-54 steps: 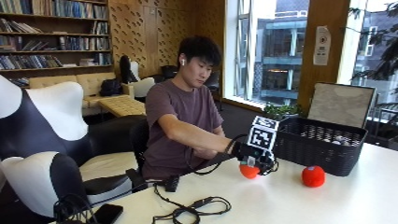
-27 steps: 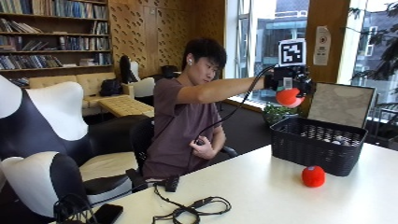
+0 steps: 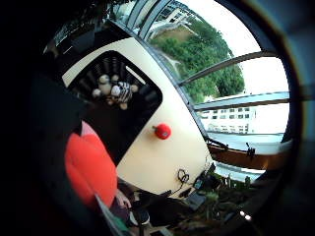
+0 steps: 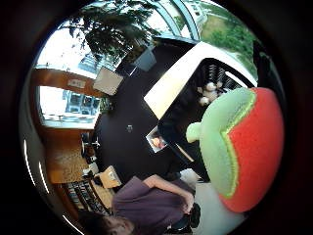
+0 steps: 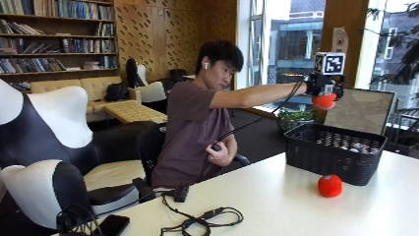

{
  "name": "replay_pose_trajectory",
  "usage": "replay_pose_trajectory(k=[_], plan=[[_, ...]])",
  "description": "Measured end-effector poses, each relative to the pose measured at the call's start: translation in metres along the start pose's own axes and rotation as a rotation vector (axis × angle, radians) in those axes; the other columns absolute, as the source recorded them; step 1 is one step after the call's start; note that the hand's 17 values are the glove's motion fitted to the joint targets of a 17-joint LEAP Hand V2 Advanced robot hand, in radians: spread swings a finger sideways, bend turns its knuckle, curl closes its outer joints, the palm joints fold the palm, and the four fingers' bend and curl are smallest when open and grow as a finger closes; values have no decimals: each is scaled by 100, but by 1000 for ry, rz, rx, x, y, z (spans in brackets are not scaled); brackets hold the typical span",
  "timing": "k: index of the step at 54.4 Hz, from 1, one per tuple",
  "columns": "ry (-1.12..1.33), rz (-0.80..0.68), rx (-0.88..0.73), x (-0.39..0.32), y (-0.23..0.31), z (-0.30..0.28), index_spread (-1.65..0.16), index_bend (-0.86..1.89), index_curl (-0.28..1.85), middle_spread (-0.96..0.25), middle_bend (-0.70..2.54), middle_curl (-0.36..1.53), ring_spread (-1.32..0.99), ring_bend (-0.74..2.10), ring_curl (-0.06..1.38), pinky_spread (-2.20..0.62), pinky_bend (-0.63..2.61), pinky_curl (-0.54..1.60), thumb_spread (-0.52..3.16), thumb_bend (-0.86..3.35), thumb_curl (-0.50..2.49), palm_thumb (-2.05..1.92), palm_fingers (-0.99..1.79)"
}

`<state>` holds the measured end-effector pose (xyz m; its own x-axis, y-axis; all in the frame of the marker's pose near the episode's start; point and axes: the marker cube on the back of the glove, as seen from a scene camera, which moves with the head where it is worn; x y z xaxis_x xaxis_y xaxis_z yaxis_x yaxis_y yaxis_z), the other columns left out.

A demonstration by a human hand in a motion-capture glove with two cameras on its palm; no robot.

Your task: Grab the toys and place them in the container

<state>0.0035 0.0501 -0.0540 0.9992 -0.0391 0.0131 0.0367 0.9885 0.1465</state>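
A red toy with a green top point(image 5: 323, 101) is held up in the air above the black basket point(image 5: 334, 151), pinched in the gloved right hand point(image 5: 320, 86) at the end of an outstretched arm. Small plush toys point(image 3: 114, 91) lie inside the basket. A second red toy point(image 5: 330, 186) sits on the table point(image 5: 275, 206) just near of the basket, with a tangle of black cable point(image 5: 203, 221) further left.

We find no text, label, brand or number that can be read in any view.
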Motion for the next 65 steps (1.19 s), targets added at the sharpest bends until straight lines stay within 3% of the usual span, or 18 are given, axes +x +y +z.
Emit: replay_pose_trajectory(k=[17,20,24,27,34,40,65], plan=[[1,-97,-34,-68,-36,32,-44,89,115,-30,131,99,-52,140,94,-34,135,75,41,5,111,66,26],[-7,-106,-81,-69,-38,41,-41,68,108,-31,110,92,-49,139,91,-30,132,72,53,2,109,61,-6],[-34,-123,-185,-69,-37,52,-36,38,93,-23,70,77,-36,102,82,-18,138,68,79,-6,97,41,-59],[-69,-138,-269,-72,-36,59,-33,21,84,-15,45,68,-26,75,75,-11,136,64,90,-8,88,30,-72],[-124,-133,-290,-67,-34,57,-28,5,64,-6,16,54,-12,40,61,-1,117,57,106,-4,73,18,-53],[-127,-123,-258,-51,-29,44,-25,3,52,-2,10,47,-5,26,54,4,106,51,116,-2,64,15,-44],[-3,140,-218,99,48,-12,-23,7,27,-2,12,29,3,17,45,8,87,39,131,-1,46,19,-28]])
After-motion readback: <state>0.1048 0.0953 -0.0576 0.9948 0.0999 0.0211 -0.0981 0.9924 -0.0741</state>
